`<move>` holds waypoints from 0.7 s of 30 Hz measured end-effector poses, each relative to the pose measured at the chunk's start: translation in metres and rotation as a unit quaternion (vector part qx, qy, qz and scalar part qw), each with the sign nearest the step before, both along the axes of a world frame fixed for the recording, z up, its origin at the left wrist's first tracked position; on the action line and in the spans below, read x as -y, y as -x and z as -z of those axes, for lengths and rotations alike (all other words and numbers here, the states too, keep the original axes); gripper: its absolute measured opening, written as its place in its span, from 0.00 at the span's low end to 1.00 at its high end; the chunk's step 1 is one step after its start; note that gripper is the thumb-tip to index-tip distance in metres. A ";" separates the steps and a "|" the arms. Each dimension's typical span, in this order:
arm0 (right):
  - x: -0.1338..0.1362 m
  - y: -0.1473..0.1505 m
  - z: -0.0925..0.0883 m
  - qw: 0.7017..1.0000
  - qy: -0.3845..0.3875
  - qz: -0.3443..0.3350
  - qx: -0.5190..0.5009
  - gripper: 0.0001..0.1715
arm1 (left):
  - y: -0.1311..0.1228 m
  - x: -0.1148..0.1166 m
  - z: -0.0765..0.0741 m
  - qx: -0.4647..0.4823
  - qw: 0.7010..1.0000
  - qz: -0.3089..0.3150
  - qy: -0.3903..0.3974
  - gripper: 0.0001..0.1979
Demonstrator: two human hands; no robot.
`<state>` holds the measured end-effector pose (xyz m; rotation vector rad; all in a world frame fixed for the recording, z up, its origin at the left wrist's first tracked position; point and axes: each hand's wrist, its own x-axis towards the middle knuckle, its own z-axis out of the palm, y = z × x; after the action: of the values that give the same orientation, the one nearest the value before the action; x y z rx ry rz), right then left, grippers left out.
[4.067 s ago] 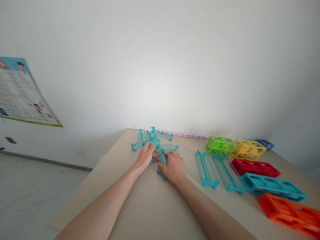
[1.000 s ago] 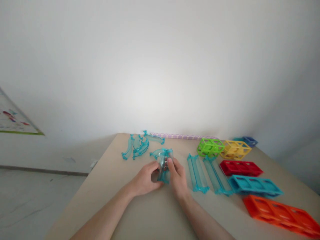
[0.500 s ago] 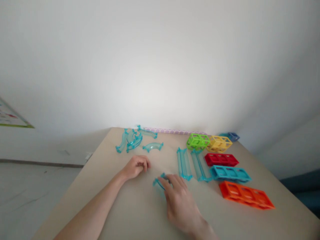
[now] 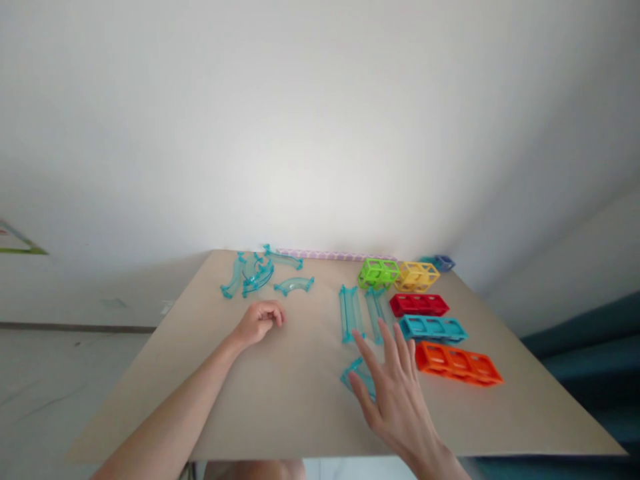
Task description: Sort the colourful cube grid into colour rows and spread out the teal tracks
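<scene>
My right hand [image 4: 395, 383] is open with its fingers spread, over a clear teal track piece [image 4: 359, 375] on the table; the hand covers part of that piece. Just beyond the fingertips lie two straight teal track pieces [image 4: 351, 313], side by side. My left hand [image 4: 260, 322] rests on the table with its fingers curled in, and nothing shows in it. Behind the left hand is a curved teal track piece [image 4: 295, 285]. Several more curved track pieces [image 4: 231, 280] lie in a loose group at the back left.
On the right stand open-frame blocks: green [image 4: 379, 274], yellow [image 4: 417, 276], red [image 4: 419, 305], blue [image 4: 434, 328] and orange [image 4: 459, 363]. Dark blue pieces [image 4: 444, 263] sit in the back right corner. A purple patterned strip [image 4: 335, 255] runs along the wall. The table's front edge [image 4: 330, 457] is in view.
My right hand has let go of the teal track piece and opened, a little further right, where the piece now lies. My left hand stays curled. The view has shifted slightly.
</scene>
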<state>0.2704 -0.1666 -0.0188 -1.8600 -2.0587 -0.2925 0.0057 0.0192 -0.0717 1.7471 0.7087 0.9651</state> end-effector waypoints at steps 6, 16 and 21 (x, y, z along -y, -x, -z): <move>-0.031 0.007 0.018 0.998 0.017 0.033 0.050 0.32 | 0.001 0.001 -0.001 0.000 1.000 -0.022 0.003 0.12; -0.050 -0.029 0.026 0.992 0.096 0.008 0.087 0.33 | 0.002 0.001 0.000 0.012 0.998 -0.055 0.018 0.11; -0.054 -0.026 0.022 0.993 0.086 -0.003 0.077 0.34 | 0.002 0.006 0.000 0.049 0.990 -0.130 0.001 0.07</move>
<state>0.2960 -0.1125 -0.0404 -1.9865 -2.2563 -0.2725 0.0039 0.0128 -0.0721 1.6190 0.8888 1.2179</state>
